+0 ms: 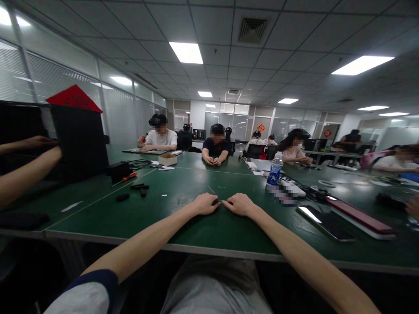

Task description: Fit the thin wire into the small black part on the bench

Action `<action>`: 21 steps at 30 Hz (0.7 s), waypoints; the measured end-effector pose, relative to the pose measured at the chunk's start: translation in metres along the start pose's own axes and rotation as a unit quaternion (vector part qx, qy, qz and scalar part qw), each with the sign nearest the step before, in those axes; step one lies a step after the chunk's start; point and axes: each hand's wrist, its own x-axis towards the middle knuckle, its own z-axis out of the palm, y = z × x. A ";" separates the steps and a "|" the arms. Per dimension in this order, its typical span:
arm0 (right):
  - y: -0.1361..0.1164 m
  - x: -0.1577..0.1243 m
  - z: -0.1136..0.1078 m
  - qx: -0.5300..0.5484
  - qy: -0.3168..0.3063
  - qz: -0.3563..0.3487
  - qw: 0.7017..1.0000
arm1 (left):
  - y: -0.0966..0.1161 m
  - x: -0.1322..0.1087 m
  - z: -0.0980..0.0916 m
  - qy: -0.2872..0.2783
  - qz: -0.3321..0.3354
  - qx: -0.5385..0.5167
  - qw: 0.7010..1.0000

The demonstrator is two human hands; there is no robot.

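My left hand [205, 204] and my right hand [240, 204] rest on the green table [183, 222], their fingertips meeting at the middle. A small black piece [215, 202] is pinched in my left fingers, mostly hidden. My right fingertips are against its end, but whether they grip it is hard to tell. Further left lie a red-handled screwdriver [127, 177], small black parts [139, 188] and a black oval piece [122, 197], all out of reach of my fingers.
On the right stand a plastic water bottle [274, 173], a white power strip [292, 189], a phone [325, 222] and a red case [362, 219]. A black upright panel [78, 146] rises at left, beside a co-worker's arms [22, 176]. Several seated people work further along.
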 end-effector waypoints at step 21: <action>-0.002 0.001 0.000 -0.004 0.005 -0.004 1.000 | -0.001 0.000 0.001 -0.001 0.001 -0.013 1.000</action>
